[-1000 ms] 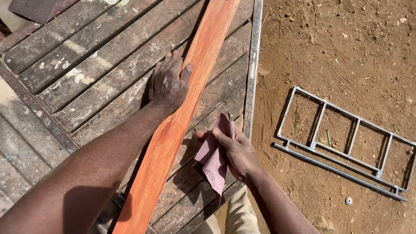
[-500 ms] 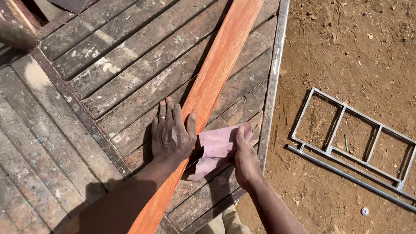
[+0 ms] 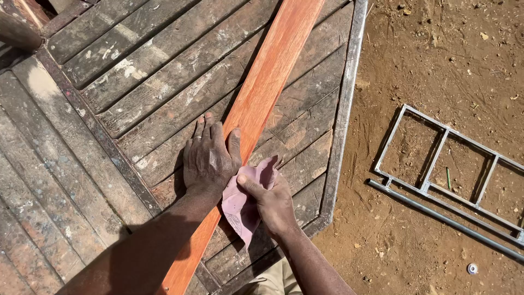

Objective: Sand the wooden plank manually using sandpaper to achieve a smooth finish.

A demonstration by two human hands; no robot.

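the surface (image 3: 109, 98) is a platform of worn, grey-brown wooden slats streaked with pale stains, framed by a metal edge (image 3: 343, 109) along its right side. across it lies a long plank (image 3: 273, 71), orange-red and smooth, with fine grain along its length; it runs on a slant from the near edge of the view, left of centre, up to the far edge, right of centre, and stands out sharply against the dull slats.

the left hand (image 3: 209, 158) lies flat, palm down, on the slats at the plank's left edge. its fingers are straight and close together, pointing away from the person, and its thumb rests up on the plank. it grips nothing. the forearm reaches in from the near left, crossing over the near end of the plank and shading it.

just to the right, the right hand (image 3: 273, 202) is closed around a pink sheet of sandpaper (image 3: 243, 202), crumpled and folded, pressed against the plank's right edge. its thumb lies across the top of the sheet, touching the left hand's thumb side, and its fingers curl beneath. the wrist bends back toward the near edge.

further right, off the platform, a grey metal frame (image 3: 447, 175) like a short ladder lies on dry reddish-brown dirt (image 3: 436, 65), with a small washer (image 3: 472, 268) near it.
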